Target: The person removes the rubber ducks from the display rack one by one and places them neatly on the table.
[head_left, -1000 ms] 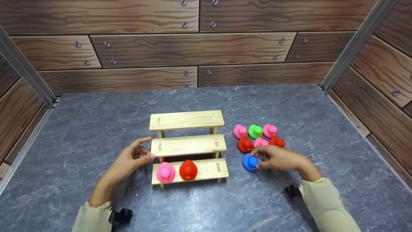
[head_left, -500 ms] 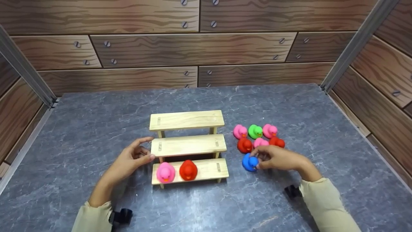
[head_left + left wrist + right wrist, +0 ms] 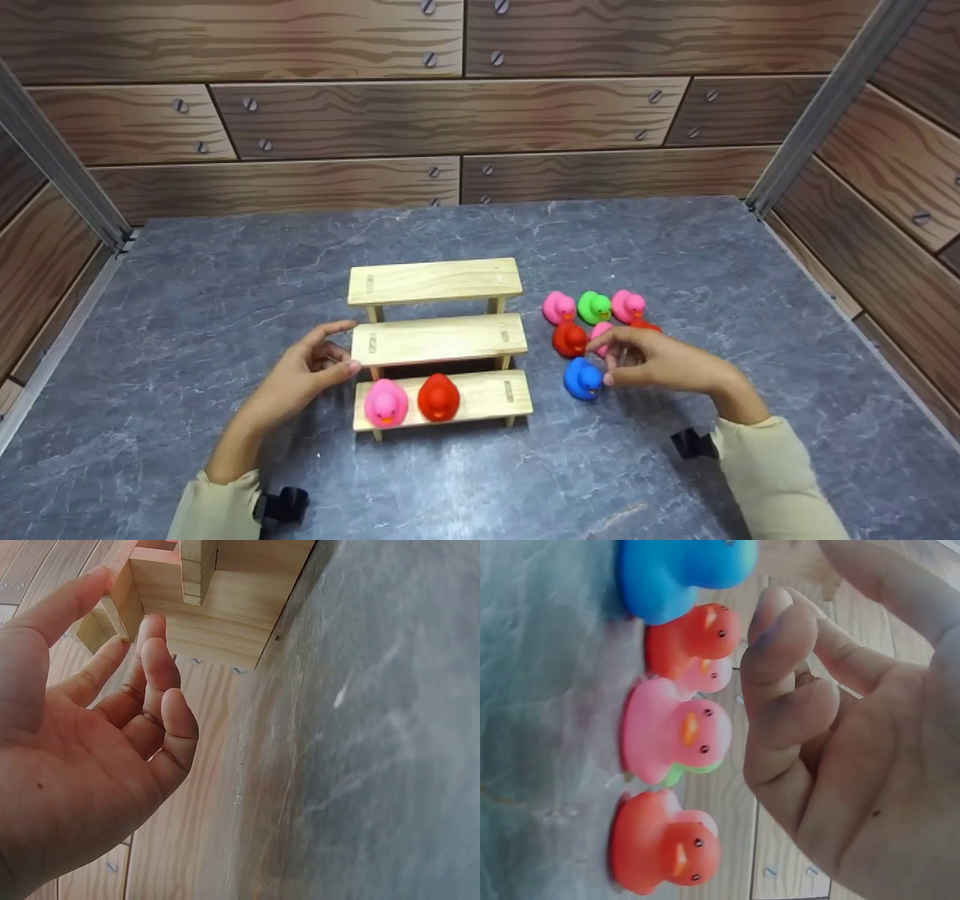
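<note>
My left hand (image 3: 300, 375) holds the left end of the middle step of a three-tier wooden stand (image 3: 442, 337). In the left wrist view its thumb and index finger pinch the board's end (image 3: 124, 604), the other fingers loosely bent. On the lowest step sit a pink rubber duck (image 3: 386, 402) and a red rubber duck (image 3: 439, 397). To the right of the stand a blue rubber duck (image 3: 582, 379) stands on the table. My right hand (image 3: 667, 364) is just right of it, thumb and fingers parted, and the right wrist view shows nothing in its grasp.
Behind the blue duck several more rubber ducks stand grouped: pink (image 3: 559, 307), green (image 3: 594, 307) and red (image 3: 570, 340) among them. The right hand partly covers some. The grey marbled table (image 3: 225, 300) is enclosed by wood-patterned walls (image 3: 450, 112).
My right hand has let go of the blue duck and drawn slightly to the right. The duck stays in place. My left hand has not moved.
</note>
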Demonstrator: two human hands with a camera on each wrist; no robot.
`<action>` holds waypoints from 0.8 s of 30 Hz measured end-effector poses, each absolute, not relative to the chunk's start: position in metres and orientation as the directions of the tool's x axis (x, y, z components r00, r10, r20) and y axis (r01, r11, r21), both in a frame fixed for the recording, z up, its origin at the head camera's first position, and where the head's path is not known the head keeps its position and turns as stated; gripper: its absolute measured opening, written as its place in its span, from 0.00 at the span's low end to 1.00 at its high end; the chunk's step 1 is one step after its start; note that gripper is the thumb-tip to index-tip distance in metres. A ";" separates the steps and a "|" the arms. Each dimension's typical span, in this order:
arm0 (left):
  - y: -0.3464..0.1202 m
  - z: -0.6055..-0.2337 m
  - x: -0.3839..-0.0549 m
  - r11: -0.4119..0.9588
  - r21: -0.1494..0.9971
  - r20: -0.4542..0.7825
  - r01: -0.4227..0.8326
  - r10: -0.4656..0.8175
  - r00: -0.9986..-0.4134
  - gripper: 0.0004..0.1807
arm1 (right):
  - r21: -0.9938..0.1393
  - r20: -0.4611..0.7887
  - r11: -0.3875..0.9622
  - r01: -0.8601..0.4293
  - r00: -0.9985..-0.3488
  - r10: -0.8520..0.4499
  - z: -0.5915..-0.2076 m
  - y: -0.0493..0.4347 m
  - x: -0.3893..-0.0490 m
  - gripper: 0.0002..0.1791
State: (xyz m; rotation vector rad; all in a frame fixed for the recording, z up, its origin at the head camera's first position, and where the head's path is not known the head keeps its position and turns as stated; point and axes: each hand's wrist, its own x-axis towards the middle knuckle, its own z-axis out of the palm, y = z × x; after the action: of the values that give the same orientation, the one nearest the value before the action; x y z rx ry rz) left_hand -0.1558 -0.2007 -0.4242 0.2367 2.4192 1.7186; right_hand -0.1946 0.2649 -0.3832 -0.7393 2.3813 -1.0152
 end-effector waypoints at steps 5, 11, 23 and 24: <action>-0.201 -0.424 -0.155 0.315 0.948 -0.038 0.037 0.227 -0.973 0.33 | -0.767 -0.200 0.579 -0.275 -0.755 -0.624 -0.376 0.261 -0.189 0.24; -0.201 -0.423 -0.155 0.322 0.946 -0.046 0.028 0.220 -0.974 0.33 | -0.780 -0.186 0.558 -0.282 -0.748 -0.637 -0.372 0.257 -0.186 0.26; -0.200 -0.422 -0.155 0.347 0.937 -0.039 0.036 0.207 -0.978 0.33 | -0.794 -0.109 0.509 -0.332 -0.746 -0.657 -0.374 0.234 -0.175 0.32; -0.200 -0.422 -0.155 0.350 0.936 -0.040 0.035 0.205 -0.978 0.33 | -0.799 -0.105 0.500 -0.334 -0.741 -0.663 -0.375 0.231 -0.173 0.32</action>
State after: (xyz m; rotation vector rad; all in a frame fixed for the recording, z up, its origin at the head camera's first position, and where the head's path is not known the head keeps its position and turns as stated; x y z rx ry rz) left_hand -0.1548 -0.2002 -0.4224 0.2201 2.4534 1.6961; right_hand -0.1735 0.2312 -0.3749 -0.8261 2.3482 -1.1231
